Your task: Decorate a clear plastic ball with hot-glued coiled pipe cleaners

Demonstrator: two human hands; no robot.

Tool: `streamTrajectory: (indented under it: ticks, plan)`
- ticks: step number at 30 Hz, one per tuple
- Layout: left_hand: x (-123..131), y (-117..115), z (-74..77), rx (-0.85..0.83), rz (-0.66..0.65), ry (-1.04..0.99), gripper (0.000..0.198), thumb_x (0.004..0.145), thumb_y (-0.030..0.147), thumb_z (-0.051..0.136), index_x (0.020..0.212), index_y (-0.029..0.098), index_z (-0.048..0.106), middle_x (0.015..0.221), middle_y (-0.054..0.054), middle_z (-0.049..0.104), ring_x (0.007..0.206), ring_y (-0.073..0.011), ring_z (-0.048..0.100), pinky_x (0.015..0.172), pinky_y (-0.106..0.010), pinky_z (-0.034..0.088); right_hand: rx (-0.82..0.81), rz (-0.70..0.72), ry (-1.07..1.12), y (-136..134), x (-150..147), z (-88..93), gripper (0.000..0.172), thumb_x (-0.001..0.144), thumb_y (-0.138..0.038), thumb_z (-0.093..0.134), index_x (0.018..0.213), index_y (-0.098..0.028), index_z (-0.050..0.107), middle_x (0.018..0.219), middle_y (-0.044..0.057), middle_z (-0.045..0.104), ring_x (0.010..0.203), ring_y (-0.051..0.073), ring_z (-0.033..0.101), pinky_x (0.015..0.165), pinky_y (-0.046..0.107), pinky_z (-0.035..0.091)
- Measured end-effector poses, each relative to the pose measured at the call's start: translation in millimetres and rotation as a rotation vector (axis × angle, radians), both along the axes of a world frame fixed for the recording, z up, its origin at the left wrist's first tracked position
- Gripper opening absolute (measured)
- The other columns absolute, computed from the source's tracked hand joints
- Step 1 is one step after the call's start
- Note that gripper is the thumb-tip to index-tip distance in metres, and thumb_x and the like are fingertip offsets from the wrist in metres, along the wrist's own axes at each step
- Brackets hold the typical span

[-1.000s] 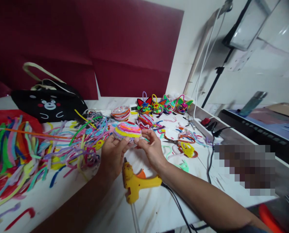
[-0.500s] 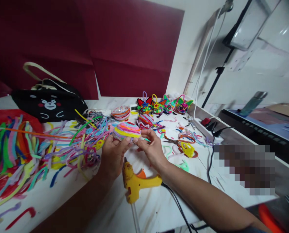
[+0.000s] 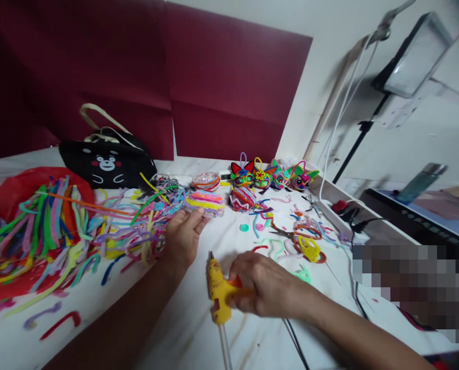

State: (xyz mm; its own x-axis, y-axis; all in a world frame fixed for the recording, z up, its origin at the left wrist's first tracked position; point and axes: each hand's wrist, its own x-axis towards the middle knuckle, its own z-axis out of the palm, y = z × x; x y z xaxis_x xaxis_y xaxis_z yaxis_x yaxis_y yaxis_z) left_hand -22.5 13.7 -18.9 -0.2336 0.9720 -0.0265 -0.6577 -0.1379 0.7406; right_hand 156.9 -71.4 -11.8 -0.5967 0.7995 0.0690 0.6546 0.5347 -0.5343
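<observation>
My left hand (image 3: 183, 236) holds a rounded clear piece wrapped with pink, yellow and purple pipe cleaners (image 3: 205, 202), the thumb on its near side. My right hand (image 3: 265, 284) is curled round the handle of a yellow hot glue gun (image 3: 218, 288), which lies on the white table with its nozzle pointing away from me. A clear glue stick (image 3: 224, 341) sticks out of the gun's back end. Just beyond the held piece sit a striped clear ball (image 3: 206, 181) and a red-and-purple wrapped ball (image 3: 242, 199).
Pipe cleaners (image 3: 69, 221) are heaped at left, in front of a black bag (image 3: 108, 164). Several decorated cat-like heads (image 3: 242, 174) stand at the back. Scissors (image 3: 287, 234) and a yellow coil (image 3: 309, 249) lie at right, near a power strip (image 3: 343, 218) with cables.
My right hand has let go of the wrapped piece and come down to the glue gun's handle. My left hand keeps the piece. The view has shifted left.
</observation>
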Motion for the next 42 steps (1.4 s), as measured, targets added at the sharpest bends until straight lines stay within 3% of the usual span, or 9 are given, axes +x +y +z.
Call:
streamTrajectory:
  ticks: [4,10,16,22,31,42]
  plan:
    - [0,2,-2.8,0.005,-0.030,-0.017,0.018,0.070,0.000,0.068,0.072,0.016,0.060,0.080,-0.001,0.065,0.072,-0.0110,0.065,0.068,-0.021,0.056,0.072,0.083,-0.235,-14,-3,-3.4,0.036,0.076,-0.021,0.063,0.111,-0.014,0.060,0.108,0.012,0.065,0.099,0.026,0.059,0.090,0.036,0.045]
    - [0,2,-4.6,0.004,-0.045,-0.001,0.016,0.072,0.001,0.066,0.075,0.016,0.063,0.081,-0.001,0.066,0.073,-0.0110,0.065,0.069,-0.020,0.056,0.280,0.100,-0.323,-14,-17,-16.6,0.038,0.071,-0.016,0.060,0.108,-0.007,0.059,0.102,0.015,0.063,0.092,0.027,0.055,0.091,0.039,0.047]
    - [-2,3,-1.7,-0.050,-0.019,-0.036,0.015,0.075,0.002,0.066,0.071,0.016,0.062,0.077,-0.001,0.066,0.073,-0.0105,0.066,0.075,-0.021,0.056,0.444,-0.013,-0.114,-17,-5,-34.0,0.036,0.075,-0.013,0.059,0.110,-0.008,0.056,0.098,0.014,0.059,0.085,0.025,0.052,0.072,0.036,0.052]
    - [0,4,-2.7,-0.169,0.004,-0.055,0.018,0.074,0.001,0.066,0.071,0.018,0.062,0.073,-0.001,0.066,0.076,-0.0133,0.068,0.078,-0.022,0.056,0.672,-0.051,0.101,-13,4,-30.0,0.036,0.089,-0.018,0.051,0.123,-0.006,0.048,0.100,0.015,0.057,0.088,0.026,0.051,0.073,0.039,0.052]
    - [11,-5,-11.8,-0.186,-0.104,-0.065,0.020,0.078,0.002,0.063,0.067,0.019,0.062,0.070,0.002,0.066,0.067,-0.0099,0.066,0.075,-0.020,0.056,0.693,-0.180,0.096,-3,4,-32.3,0.021,0.094,-0.021,0.042,0.106,-0.009,0.056,0.091,0.014,0.057,0.082,0.024,0.054,0.069,0.038,0.052]
    - [21,-17,-8.4,-0.187,-0.202,-0.048,0.016,0.079,0.003,0.062,0.069,0.015,0.063,0.070,-0.001,0.068,0.066,-0.0096,0.066,0.069,-0.017,0.054,0.725,-0.200,0.069,1,4,-35.8,0.018,0.092,-0.020,0.044,0.096,-0.009,0.058,0.088,0.014,0.057,0.083,0.025,0.054,0.070,0.037,0.050]
